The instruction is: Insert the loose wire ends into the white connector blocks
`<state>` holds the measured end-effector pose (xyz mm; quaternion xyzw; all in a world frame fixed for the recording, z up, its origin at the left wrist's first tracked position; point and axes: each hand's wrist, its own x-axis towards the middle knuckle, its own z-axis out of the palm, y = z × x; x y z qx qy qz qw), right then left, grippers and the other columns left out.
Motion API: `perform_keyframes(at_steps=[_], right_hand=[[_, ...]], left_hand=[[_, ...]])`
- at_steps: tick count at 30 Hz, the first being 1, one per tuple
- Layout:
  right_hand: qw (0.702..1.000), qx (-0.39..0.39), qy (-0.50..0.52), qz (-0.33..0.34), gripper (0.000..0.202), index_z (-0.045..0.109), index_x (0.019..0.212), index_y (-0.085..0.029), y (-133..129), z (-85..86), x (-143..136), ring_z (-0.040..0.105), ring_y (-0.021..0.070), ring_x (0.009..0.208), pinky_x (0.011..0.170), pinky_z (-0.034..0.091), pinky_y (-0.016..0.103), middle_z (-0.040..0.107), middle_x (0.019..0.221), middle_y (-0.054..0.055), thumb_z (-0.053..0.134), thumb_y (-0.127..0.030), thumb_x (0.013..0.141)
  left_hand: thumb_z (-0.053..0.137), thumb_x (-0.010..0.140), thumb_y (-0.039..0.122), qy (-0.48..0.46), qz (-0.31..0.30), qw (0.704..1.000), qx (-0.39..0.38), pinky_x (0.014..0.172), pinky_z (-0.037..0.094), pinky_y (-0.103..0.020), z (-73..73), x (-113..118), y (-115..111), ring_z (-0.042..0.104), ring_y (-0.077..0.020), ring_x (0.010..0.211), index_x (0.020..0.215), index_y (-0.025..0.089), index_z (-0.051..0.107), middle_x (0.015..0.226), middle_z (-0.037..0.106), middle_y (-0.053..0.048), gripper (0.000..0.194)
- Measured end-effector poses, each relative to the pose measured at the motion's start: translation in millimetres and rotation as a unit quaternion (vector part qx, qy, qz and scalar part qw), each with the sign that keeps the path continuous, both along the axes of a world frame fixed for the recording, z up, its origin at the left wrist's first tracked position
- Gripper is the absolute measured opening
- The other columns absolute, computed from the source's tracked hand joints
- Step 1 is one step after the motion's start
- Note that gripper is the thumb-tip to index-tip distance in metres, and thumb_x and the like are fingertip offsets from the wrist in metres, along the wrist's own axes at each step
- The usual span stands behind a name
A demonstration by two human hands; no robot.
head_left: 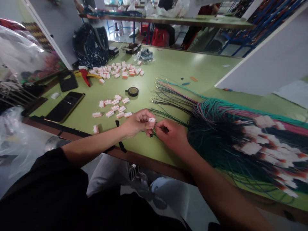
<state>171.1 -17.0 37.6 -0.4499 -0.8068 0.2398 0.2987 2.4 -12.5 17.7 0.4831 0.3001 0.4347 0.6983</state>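
Between the fingertips of my left hand [141,122] is a small white connector housing [151,120]. My right hand [169,133] is pinched close against the housing's right side, its fingers closed on what looks like a thin wire, mostly hidden by the fingers. Loose wires [168,99] in green, black and pink fan out behind my hands, their tips pointing left. They run into a thick bundle [207,138] on the right. White and orange connector housings [115,108] lie scattered left of my hands, with a larger group [117,69] farther back.
A roll of black tape [133,91] lies mid-table. At left are a phone [64,107] and a red and yellow hand tool [85,76]. Wired connectors [269,144] pile up at right. A white panel [264,54] stands at the back right, a dark patterned bag [90,45] at the back left.
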Motion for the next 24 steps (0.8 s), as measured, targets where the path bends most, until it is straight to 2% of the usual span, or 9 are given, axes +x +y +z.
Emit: perform_keyframes(at_steps=[3, 5, 7, 9, 12, 17, 20, 24], right_hand=[[0.997, -0.067, -0.003, 0.049, 0.020, 0.062, 0.070, -0.017, 15, 8.2, 16, 0.049, 0.0105, 0.056, 0.054, 0.037, 0.022, 0.060, 0.062, -0.001, 0.051, -0.032, 0.077], [0.998, -0.041, -0.045, 0.027, 0.020, 0.063, 0.076, -0.016, 25, 10.8, 26, 0.052, 0.0118, 0.061, 0.057, 0.037, 0.023, 0.063, 0.069, 0.002, 0.050, -0.032, 0.078], [0.989, -0.002, -0.148, -0.006, 0.015, 0.064, 0.078, -0.016, 30, 8.9, 31, 0.052, 0.0125, 0.062, 0.056, 0.035, 0.023, 0.064, 0.073, 0.003, 0.053, -0.026, 0.075], [0.963, 0.002, -0.270, -0.008, 0.010, 0.064, 0.075, -0.016, 32, 4.1, 31, 0.050, 0.0128, 0.060, 0.052, 0.030, 0.023, 0.064, 0.070, 0.004, 0.055, -0.021, 0.073], [0.935, -0.002, -0.355, 0.004, 0.013, 0.063, 0.070, -0.016, 30, -0.6, 26, 0.050, 0.0131, 0.058, 0.050, 0.025, 0.024, 0.064, 0.068, 0.006, 0.052, -0.019, 0.076], [0.945, -0.017, -0.324, -0.038, 0.013, 0.062, 0.070, -0.018, 33, 4.3, 31, 0.051, 0.0138, 0.060, 0.051, 0.027, 0.024, 0.065, 0.068, 0.004, 0.050, -0.022, 0.075], [0.963, -0.035, -0.262, -0.058, 0.010, 0.061, 0.069, -0.019, 37, 5.4, 36, 0.051, 0.0132, 0.058, 0.051, 0.030, 0.024, 0.063, 0.064, 0.002, 0.051, -0.021, 0.071], [0.991, -0.045, -0.129, -0.018, 0.017, 0.064, 0.081, -0.017, 36, 2.1, 31, 0.050, 0.0115, 0.056, 0.053, 0.034, 0.023, 0.062, 0.063, -0.001, 0.052, -0.022, 0.071]], left_hand=[[0.077, 0.064, 0.031, 0.038, -0.036, 0.998, -0.015, 0.043, 0.045, -0.016, 9.7, -8, 1, 0.056, -0.0058, 0.046, 0.082, 0.014, 0.049, 0.058, 0.059, 0.006, 0.037], [0.076, 0.066, 0.029, 0.073, -0.090, 0.993, -0.029, 0.041, 0.043, -0.015, 16.2, -16, 2, 0.055, -0.0049, 0.045, 0.081, 0.013, 0.051, 0.058, 0.058, 0.005, 0.033], [0.074, 0.068, 0.026, 0.111, -0.162, 0.980, -0.044, 0.040, 0.042, -0.014, 20.1, -24, 1, 0.054, -0.0047, 0.045, 0.082, 0.014, 0.052, 0.059, 0.058, 0.005, 0.029], [0.072, 0.070, 0.024, 0.143, -0.223, 0.963, -0.048, 0.041, 0.043, -0.014, 20.7, -28, 0, 0.055, -0.0052, 0.045, 0.082, 0.014, 0.053, 0.058, 0.058, 0.005, 0.025], [0.070, 0.072, 0.023, 0.159, -0.261, 0.952, -0.038, 0.041, 0.044, -0.015, 18.3, -30, -2, 0.056, -0.0060, 0.045, 0.082, 0.015, 0.054, 0.058, 0.057, 0.004, 0.021], [0.071, 0.072, 0.026, 0.173, -0.278, 0.944, -0.034, 0.041, 0.044, -0.016, 13.4, -29, 0, 0.055, -0.0058, 0.045, 0.082, 0.015, 0.055, 0.063, 0.057, 0.004, 0.022], [0.072, 0.070, 0.028, 0.189, -0.275, 0.942, -0.041, 0.041, 0.044, -0.017, 9.9, -32, 3, 0.054, -0.0070, 0.045, 0.084, 0.016, 0.056, 0.061, 0.057, 0.003, 0.024], [0.070, 0.072, 0.027, 0.191, -0.274, 0.942, -0.032, 0.041, 0.042, -0.016, 6.6, -35, 5, 0.054, -0.0066, 0.043, 0.085, 0.017, 0.057, 0.056, 0.057, 0.003, 0.021]])
